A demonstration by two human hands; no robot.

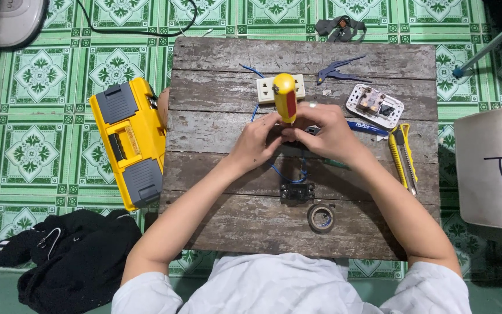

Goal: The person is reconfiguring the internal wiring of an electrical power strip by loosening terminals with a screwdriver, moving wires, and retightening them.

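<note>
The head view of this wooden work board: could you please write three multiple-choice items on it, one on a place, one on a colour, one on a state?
1. Where does the yellow toolbox lie?
A. on the tiled floor beside the board's edge
B. on the board
C. on the black clothing

2. What colour is the handle of the screwdriver?
A. green
B. yellow with a red strip
C. black

3. How is the screwdriver held?
A. lying flat, untouched
B. upright, between both hands
C. by one hand only

Answers: 1 A, it rests on the green tiles next to the wooden board. 2 B, the handle shows yellow and red. 3 B, the left hand and right hand meet at its base.
</note>
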